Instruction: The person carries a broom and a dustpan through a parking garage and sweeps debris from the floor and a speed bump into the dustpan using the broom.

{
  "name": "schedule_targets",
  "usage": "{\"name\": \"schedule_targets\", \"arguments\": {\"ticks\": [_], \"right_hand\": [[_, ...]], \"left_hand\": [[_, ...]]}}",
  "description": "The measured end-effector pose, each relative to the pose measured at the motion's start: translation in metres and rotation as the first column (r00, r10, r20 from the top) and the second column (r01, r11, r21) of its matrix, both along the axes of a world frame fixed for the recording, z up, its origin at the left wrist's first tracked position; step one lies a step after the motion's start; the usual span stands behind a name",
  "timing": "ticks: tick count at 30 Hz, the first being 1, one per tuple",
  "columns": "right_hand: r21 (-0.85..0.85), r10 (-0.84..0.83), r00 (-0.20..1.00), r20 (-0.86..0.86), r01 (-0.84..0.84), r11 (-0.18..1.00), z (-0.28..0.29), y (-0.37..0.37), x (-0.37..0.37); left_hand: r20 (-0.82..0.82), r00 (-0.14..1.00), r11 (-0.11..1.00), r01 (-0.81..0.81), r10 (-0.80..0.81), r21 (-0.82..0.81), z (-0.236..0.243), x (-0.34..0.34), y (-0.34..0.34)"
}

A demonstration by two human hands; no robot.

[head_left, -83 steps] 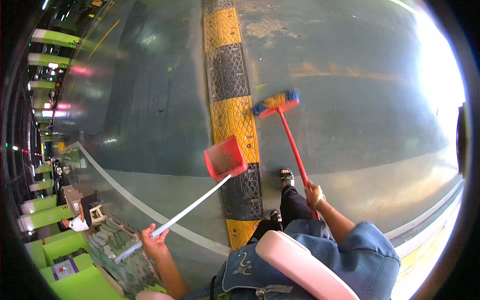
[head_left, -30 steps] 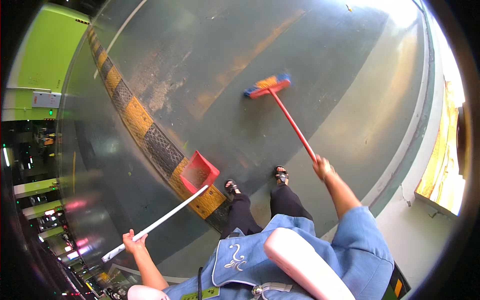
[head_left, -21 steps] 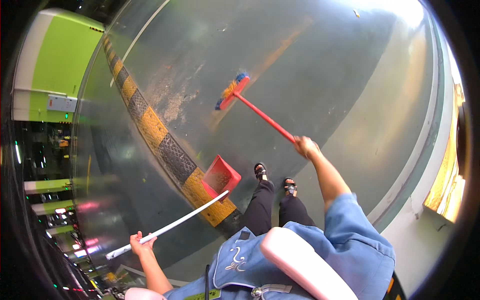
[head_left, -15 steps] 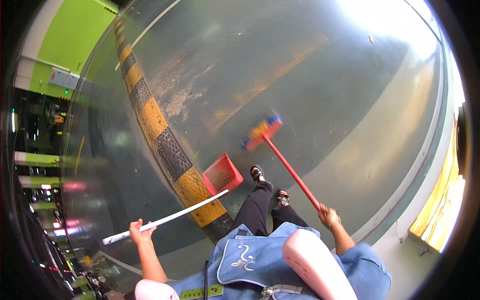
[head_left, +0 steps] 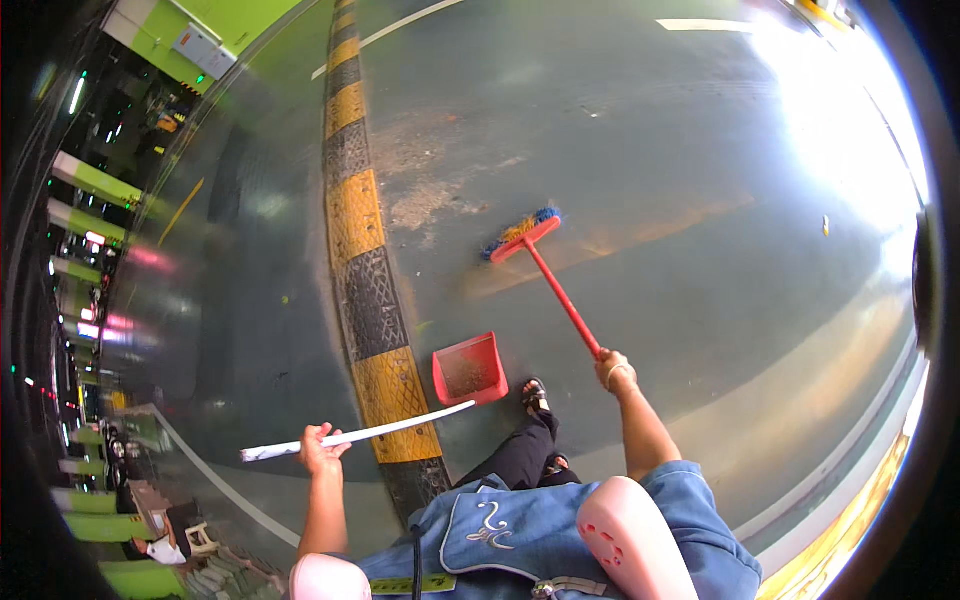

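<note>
Ahead of me, the yellow-and-black speed bump (head_left: pixel 357 215) runs away from my left side, and a pale, dusty patch (head_left: pixel 425 200) lies on the floor just right of it. My sandal (head_left: pixel 536 395) is near the dustpan, and a small yellowish scrap (head_left: pixel 826 226) lies well off to the right. Far to the left sits a person in a white top (head_left: pixel 165 550), beside a stool (head_left: pixel 201 540).

The broom (head_left: pixel 568 303) points away from me and leftward, its long red handle slanting to the head (head_left: pixel 525 238); the head lies crosswise, right end farther off, bristles facing away. My right hand (head_left: pixel 616 371) is wrapped firmly around that handle. The white pole (head_left: pixel 395 427) runs rightward across the speed bump to the red dustpan (head_left: pixel 497 370), which is right of the bump, its mouth facing away and dirt inside; I can't tell whether it touches the floor. My left hand (head_left: pixel 323 450) holds the pole loosely, fingers partly curled.
</note>
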State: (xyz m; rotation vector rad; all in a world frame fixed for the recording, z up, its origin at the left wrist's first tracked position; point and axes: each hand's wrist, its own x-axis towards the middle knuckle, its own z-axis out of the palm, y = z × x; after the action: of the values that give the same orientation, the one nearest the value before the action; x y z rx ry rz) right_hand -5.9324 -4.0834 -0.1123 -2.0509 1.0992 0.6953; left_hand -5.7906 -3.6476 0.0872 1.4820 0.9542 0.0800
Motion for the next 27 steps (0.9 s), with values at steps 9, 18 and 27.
{"name": "schedule_targets", "arguments": {"ticks": [9,18,27], "right_hand": [[-0.069,-0.207,0.968,0.141,0.219,0.973,0.029,-0.025,-0.179],[-0.224,0.096,0.994,-0.047,-0.104,0.969,-0.008,-0.204,-0.073],[0.116,0.366,0.928,0.069,-0.371,0.921,-0.013,-0.263,0.313]], "left_hand": [[0.010,0.988,0.988,-0.152,0.152,0.016,-0.003,0.026,-0.024],[0.076,0.944,0.941,-0.327,0.321,0.091,0.019,0.022,-0.095],[0.093,0.820,0.816,-0.571,0.564,0.089,0.062,0.002,-0.107]]}}
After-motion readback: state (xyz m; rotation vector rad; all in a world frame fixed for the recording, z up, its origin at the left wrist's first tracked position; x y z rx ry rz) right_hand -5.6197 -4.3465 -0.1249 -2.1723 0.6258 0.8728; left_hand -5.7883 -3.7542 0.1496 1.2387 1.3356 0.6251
